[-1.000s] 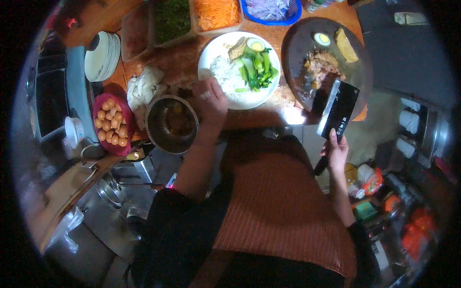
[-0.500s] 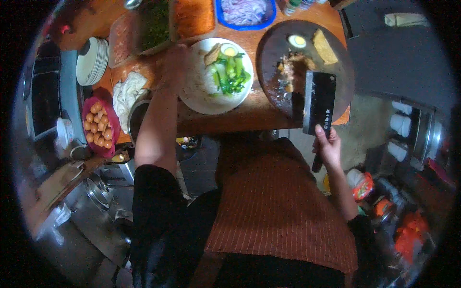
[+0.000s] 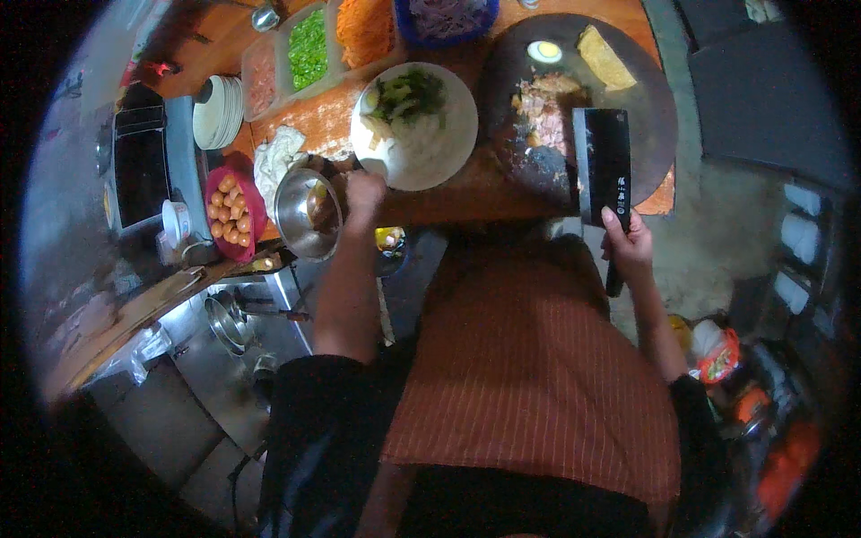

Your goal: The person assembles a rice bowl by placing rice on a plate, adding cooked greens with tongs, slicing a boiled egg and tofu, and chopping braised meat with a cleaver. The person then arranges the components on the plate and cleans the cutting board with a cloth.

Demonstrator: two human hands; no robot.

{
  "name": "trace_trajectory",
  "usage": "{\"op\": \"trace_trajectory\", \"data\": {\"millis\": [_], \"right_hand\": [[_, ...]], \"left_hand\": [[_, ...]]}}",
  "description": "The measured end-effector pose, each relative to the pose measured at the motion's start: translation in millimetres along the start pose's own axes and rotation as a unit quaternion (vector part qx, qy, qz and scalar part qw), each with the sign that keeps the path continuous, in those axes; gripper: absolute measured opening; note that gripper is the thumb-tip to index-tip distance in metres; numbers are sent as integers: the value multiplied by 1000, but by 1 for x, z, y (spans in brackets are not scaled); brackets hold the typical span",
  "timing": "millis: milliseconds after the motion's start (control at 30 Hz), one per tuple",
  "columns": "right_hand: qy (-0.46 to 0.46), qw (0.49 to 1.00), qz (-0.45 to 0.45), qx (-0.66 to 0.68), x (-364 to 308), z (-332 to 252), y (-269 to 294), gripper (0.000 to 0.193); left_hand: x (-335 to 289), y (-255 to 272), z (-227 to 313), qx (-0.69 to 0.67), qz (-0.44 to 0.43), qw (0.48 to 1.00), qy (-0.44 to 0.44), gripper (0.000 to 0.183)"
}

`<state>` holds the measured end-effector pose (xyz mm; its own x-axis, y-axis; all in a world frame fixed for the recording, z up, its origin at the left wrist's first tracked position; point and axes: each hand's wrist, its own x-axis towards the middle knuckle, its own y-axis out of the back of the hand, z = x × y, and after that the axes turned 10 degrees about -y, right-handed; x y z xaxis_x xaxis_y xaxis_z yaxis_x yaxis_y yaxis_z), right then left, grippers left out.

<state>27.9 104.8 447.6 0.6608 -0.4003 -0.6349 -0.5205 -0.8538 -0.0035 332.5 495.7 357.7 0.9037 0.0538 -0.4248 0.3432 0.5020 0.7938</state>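
Observation:
My left hand, fingers curled, is at the near-left rim of a round white plate. Its fingertips are partly hidden. On the plate lie a pale food like rice or noodles, leafy greens, a halved boiled egg and a tan piece. With its thumb on top, my right hand grips a black cleaver, whose blade is over the round dark chopping board. The board bears chopped meat, another egg half and a yellow, flat, fried-looking wedge.
Left of the plate are a steel bowl, a crumpled white cloth, a pink basket of brown eggs and stacked plates. Tubs of green and orange shreds and a blue basin stand behind.
My left hand has come nearer along the plate's left side. The plate has turned counterclockwise, bringing its egg from the far side to the left. The cleaver stays over the board.

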Motion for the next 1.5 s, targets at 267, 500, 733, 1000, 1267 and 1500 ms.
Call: {"op": "trace_trajectory", "data": {"millis": [267, 500, 733, 1000, 1267, 1500], "right_hand": [[-27, 996, 78, 39, -4, 5, -1, 24], [-93, 977, 161, 107, -26, 16, -23, 32], [-137, 951, 182, 208, -20, 40, -49, 29], [-129, 977, 91, 140, 23, 29, -85, 34], [-160, 975, 108, 107, 21, 10, -82, 27], [-95, 992, 26, 78, -16, 1, -82, 17]], "left_hand": [[-98, -52, 60, -446, -165, 872, 121, 12], [-101, -66, 176, -115, -14, 828, -548, 32], [-90, -105, 249, 74, -63, 663, -742, 87], [-100, -136, 270, 43, -67, 648, -758, 83], [-112, -162, 275, -43, -27, 674, -737, 38], [-138, -108, 253, -99, 52, 693, -712, 37]]}}
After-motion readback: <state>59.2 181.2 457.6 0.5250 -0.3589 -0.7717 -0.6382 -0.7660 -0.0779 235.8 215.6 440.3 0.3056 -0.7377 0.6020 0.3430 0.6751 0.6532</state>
